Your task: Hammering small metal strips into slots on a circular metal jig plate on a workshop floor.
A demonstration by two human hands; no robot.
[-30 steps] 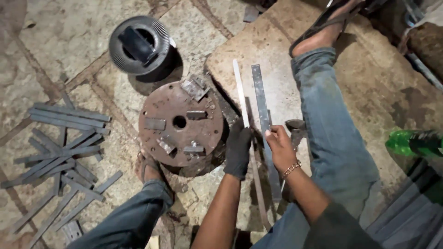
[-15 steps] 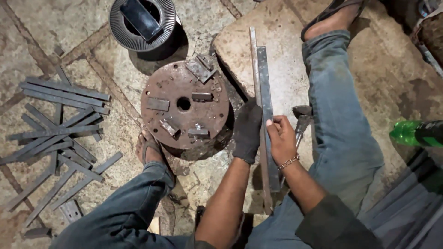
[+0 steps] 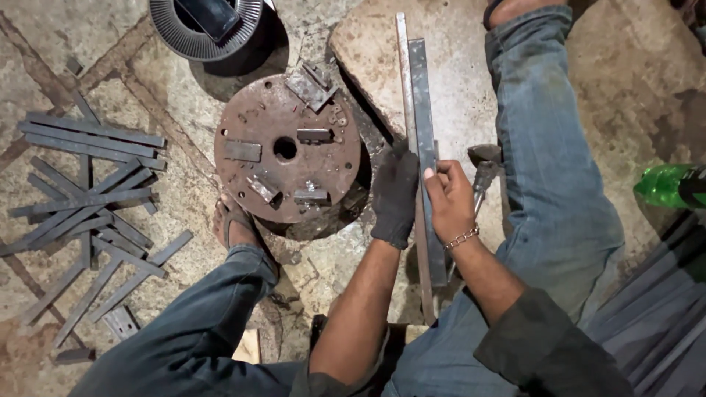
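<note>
Two long flat metal bars (image 3: 420, 88) lie side by side on a stone slab (image 3: 368, 51), running away from me between my legs. My left hand (image 3: 395, 195), in a dark glove, presses on the left bar near its middle. My bare right hand (image 3: 450, 202), with a chain bracelet, grips the right bar's edge with its fingers. A hammer (image 3: 484, 169) lies just right of my right hand, partly hidden by it.
A rusty round steel plate (image 3: 287, 147) with small welded blocks sits left of the slab, my sandalled foot (image 3: 232, 220) at its edge. Several cut flat bars (image 3: 88, 191) are scattered at the left. A dark round object (image 3: 206, 22) is at top, a green bottle (image 3: 669, 184) at right.
The view has shifted so the bars and plate sit lower and more central. Both hands stay on the two bars, which now lie straighter and closer together.
</note>
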